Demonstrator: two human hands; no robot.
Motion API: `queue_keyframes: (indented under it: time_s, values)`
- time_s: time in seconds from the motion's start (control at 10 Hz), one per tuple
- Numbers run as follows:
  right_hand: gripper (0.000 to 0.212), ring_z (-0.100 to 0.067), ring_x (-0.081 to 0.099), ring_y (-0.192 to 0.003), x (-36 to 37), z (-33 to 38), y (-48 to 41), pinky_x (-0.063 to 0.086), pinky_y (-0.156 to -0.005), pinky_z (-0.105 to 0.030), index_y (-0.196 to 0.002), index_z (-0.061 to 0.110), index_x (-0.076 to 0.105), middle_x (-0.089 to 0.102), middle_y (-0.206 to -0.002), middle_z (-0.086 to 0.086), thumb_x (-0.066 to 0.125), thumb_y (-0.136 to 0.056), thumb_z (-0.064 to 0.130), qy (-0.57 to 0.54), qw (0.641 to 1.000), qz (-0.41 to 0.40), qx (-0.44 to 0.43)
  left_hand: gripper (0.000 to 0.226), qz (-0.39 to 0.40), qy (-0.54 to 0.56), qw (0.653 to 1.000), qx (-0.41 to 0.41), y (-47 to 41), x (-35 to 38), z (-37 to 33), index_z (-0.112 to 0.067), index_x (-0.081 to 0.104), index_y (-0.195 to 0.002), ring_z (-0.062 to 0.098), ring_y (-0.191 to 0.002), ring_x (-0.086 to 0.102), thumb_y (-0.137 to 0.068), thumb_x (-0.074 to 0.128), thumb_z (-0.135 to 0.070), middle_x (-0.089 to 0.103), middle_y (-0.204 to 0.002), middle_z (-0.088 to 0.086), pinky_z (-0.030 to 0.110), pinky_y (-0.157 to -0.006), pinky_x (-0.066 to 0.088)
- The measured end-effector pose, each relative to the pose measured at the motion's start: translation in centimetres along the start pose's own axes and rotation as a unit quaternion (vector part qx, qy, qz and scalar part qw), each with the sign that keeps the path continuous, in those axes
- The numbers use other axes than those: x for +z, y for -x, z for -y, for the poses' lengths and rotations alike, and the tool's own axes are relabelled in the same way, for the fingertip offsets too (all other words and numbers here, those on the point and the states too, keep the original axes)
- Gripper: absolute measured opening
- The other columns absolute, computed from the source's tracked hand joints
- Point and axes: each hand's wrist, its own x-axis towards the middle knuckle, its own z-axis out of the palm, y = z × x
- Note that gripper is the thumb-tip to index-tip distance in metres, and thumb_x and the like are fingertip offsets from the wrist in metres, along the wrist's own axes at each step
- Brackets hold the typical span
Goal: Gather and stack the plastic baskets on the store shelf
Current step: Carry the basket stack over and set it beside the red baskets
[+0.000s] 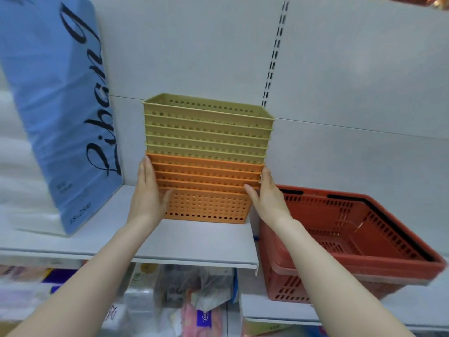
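Observation:
A tall nested stack of plastic baskets stands on the white shelf (pixel 194 242). Several orange baskets (pixel 206 203) form the bottom and several olive-green baskets (pixel 206 127) sit nested on top. My left hand (pixel 148 193) presses flat against the stack's left end, thumb across the orange front. My right hand (pixel 267 193) grips the right end at the orange rims, thumb on the front. The stack's base rests on the shelf.
A large blue paper bag (pixel 60 105) with black lettering stands at the left on the shelf. Red shopping baskets (pixel 352 251) are stacked on a lower shelf to the right. Packaged goods (pixel 189 300) fill the shelf below.

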Motion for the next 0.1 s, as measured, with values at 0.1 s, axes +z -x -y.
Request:
queue_keyframes:
  time_s: [0.1]
  values:
    - [0.058,-0.031,0.048,-0.135,-3.58,-1.36,0.30,0.041,-0.107,-0.042,-0.149,0.022,0.036,0.035,-0.158,-0.009,0.057,-0.097,0.031,0.090,0.995,-0.013,-0.029,0.073,0.001,-0.003,0.999,0.038,2.28,-1.53,0.63,-0.022,0.023,-0.152,0.021,-0.139,0.038,-0.090,0.062,-0.018,0.032,-0.156,0.001,0.045,-0.107,0.042]
